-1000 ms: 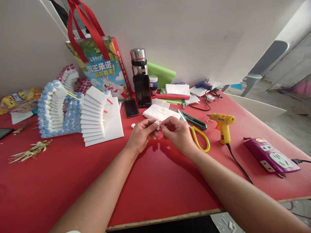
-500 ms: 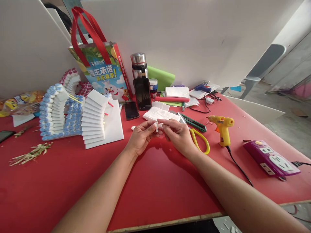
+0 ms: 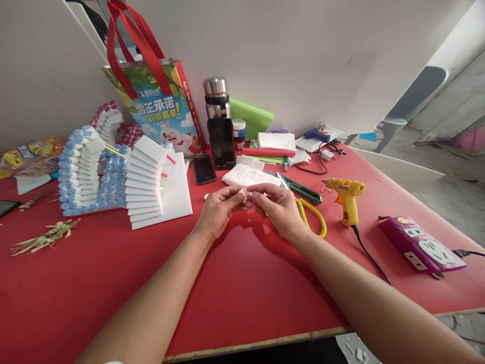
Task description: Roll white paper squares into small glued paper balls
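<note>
My left hand (image 3: 219, 211) and my right hand (image 3: 278, 207) meet above the red table (image 3: 242, 298), fingertips pinched together on a small white foam piece (image 3: 244, 195). Most of that piece is hidden by my fingers. Just behind my hands lies a stack of white foam sheets (image 3: 250, 176). Yellow-handled scissors (image 3: 309, 212) rest on the table right beside my right hand. A small white bit (image 3: 206, 196) lies near my left hand.
A white foam stair model with blue dots (image 3: 113, 174) stands at left. A yellow glue gun (image 3: 346, 197) and purple power strip (image 3: 420, 247) are at right. A shopping bag (image 3: 159, 101), flask (image 3: 215, 96), phone on a stand (image 3: 222, 141) and green utility knife (image 3: 303, 188) sit behind.
Both hands stay pinched on the white piece, with small shifts of the fingers. The view wobbled slightly.
</note>
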A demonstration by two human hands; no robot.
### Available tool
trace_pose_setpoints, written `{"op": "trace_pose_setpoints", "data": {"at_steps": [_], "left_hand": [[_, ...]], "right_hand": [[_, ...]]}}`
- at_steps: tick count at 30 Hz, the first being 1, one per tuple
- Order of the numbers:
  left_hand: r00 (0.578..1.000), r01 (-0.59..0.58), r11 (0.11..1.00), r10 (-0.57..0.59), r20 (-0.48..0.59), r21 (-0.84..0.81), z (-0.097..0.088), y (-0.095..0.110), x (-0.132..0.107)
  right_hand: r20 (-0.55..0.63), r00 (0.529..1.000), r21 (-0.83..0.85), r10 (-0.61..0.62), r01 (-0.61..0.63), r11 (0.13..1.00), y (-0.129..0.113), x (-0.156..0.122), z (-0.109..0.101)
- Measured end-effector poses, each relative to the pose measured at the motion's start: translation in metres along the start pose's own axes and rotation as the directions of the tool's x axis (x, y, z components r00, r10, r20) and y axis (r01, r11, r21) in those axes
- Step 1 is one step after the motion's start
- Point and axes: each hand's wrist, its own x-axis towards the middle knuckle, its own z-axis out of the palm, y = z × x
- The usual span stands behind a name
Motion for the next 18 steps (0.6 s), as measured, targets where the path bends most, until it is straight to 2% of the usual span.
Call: {"op": "trace_pose_setpoints", "data": {"at_steps": [5,11,18], "left_hand": [[0.999,-0.041,0.998,0.041,0.0,0.05,0.0,-0.0009,0.0001],[0.999,-0.034,0.998,0.036,-0.031,0.058,0.0004,-0.0022,0.0003],[0.999,-0.029,0.998,0.028,0.019,0.047,0.0013,-0.003,0.0004]], "right_hand": [[-0.023,0.999,-0.071,-0.038,0.036,0.997,0.002,0.0009,-0.0001],[-0.024,0.995,-0.154,-0.101,0.096,0.983,0.0066,0.0015,0.0002],[-0.069,0.995,-0.183,-0.076,0.062,0.981,0.0071,0.0027,-0.0001]]}}
